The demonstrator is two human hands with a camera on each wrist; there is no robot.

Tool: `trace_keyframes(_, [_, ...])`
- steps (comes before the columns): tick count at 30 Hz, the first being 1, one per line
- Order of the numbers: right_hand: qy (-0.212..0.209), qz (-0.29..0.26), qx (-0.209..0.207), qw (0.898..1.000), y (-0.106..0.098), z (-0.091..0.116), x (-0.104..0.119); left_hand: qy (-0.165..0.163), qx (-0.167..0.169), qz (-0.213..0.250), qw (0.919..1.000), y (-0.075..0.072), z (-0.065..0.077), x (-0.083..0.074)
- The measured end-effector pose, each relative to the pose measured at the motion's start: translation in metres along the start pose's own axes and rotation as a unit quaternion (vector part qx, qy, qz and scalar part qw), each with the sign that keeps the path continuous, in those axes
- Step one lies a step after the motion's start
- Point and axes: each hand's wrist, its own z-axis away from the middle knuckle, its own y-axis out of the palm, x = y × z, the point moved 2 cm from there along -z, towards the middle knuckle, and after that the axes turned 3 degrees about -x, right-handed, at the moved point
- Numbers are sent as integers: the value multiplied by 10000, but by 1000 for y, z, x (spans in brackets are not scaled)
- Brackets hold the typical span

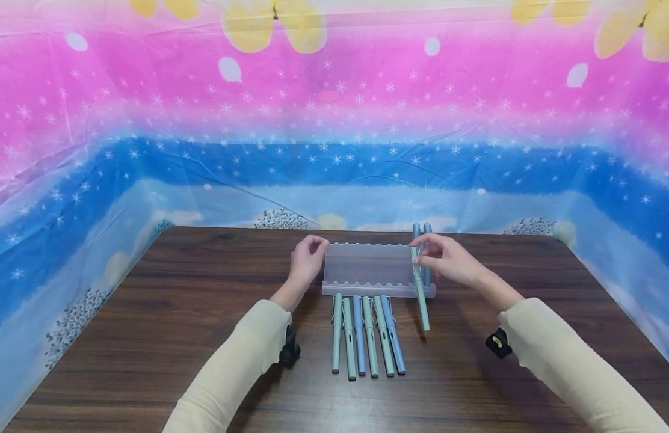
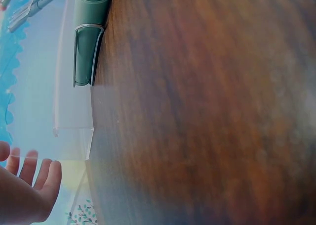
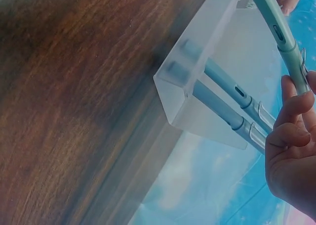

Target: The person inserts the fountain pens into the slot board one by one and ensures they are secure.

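A clear plastic pen rack with scalloped edges stands on the table. My left hand pinches its upper left corner; in the left wrist view the fingers are at the panel's edge. My right hand grips a light green pen by its cap end, in front of the rack's right part. The pen hangs tilted, barrel end down, as the right wrist view shows. Two blue pens lean in the slots at the rack's right end, partly hidden by the right hand in the head view.
Several green and blue pens lie side by side on the brown wooden table, just before the rack. A printed cloth hangs around the table's back and sides. Black wrist cameras sit at both sleeves.
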Motion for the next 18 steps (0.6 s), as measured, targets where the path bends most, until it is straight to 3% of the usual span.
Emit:
trace_keyframes(6, [96,-203,-106,9997,-3,-3,-2,-31,35,42,10000,0,0,0])
trace_keyframes(13, [-9,38,-286,9996,-8,-9,1,-82,83,48,9999,0,0,1])
trace_keyframes(18, [47,-196,-308,9993,-11,-12,2,-82,94,36,9999,0,0,1])
